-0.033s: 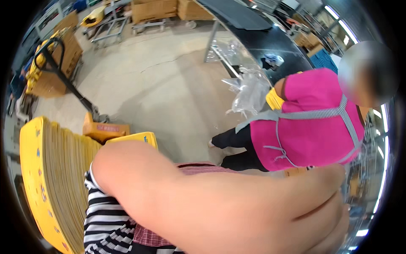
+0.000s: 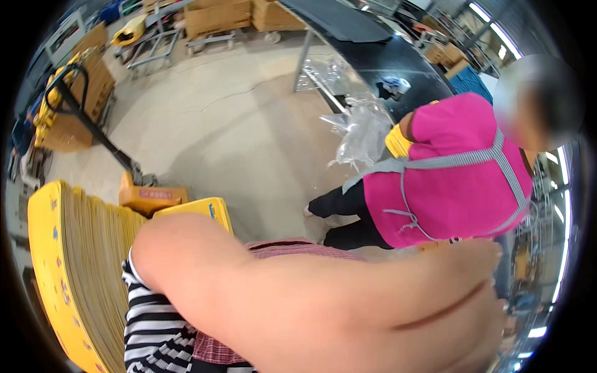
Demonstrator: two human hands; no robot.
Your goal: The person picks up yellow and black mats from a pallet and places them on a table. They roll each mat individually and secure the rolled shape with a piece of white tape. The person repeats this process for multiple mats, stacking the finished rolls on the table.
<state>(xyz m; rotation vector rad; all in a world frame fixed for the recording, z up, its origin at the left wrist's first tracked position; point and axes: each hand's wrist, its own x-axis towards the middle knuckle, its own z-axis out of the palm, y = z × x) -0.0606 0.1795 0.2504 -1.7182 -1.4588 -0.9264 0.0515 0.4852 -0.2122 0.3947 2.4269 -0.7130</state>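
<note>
From where I stand, the person's bare left arm crosses close in front, its left hand [image 2: 435, 289] raised and blurred; the fingers are not distinct, so I cannot tell whether the grip is wide, narrow or holding anything. A tall yellow stack [image 2: 99, 255] of thin layers stands at the person's left, near the elbow and the striped sleeve [image 2: 152, 317]. Small coloured marks dot its outer face, too small to make out. Just beyond is a pallet jack [image 2: 102, 137], its orange base bearing a reddish label [image 2: 155, 194] with light lettering. A yellow panel [image 2: 196, 207] beside it carries a blue mark. To the right, a co-worker [image 2: 448, 193] in a pink shirt stands at a dark surface [image 2: 367, 59], clear plastic [image 2: 364, 133] hanging by its edge.
</note>
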